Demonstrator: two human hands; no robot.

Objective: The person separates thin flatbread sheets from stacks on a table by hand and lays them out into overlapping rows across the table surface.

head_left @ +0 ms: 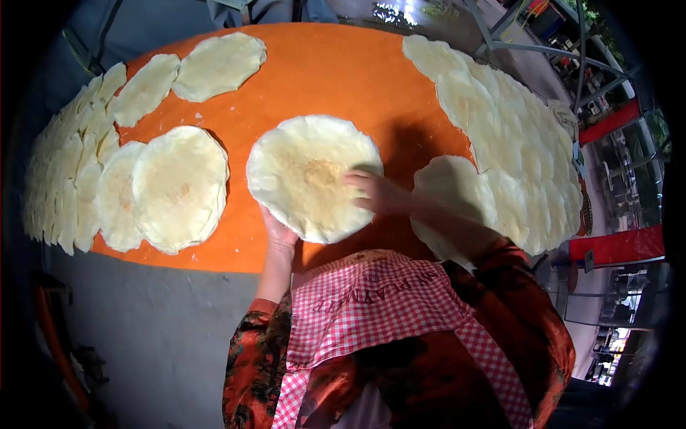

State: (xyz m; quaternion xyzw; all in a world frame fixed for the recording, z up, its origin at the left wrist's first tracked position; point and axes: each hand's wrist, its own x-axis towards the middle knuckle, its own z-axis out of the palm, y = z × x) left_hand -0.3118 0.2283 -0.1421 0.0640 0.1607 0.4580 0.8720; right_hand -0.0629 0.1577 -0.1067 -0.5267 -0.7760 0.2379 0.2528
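A round, pale flatbread [293,168] with a browned centre is held above the orange table, in the middle of the view. My left hand [280,229] supports it from below at its lower left edge, most of the fingers hidden under the bread. Over its right side lies my right hand [364,189], slightly blurred, with its fingers bent toward the browned centre; whether they pinch the bread is unclear.
Two overlapping flatbreads [179,189] lie left on the orange table [343,71]. Two more [220,66] sit at the back left. Overlapping rows cover the far left [61,179] and the right side [500,129]. Metal frame bars [554,51] stand beyond the right edge.
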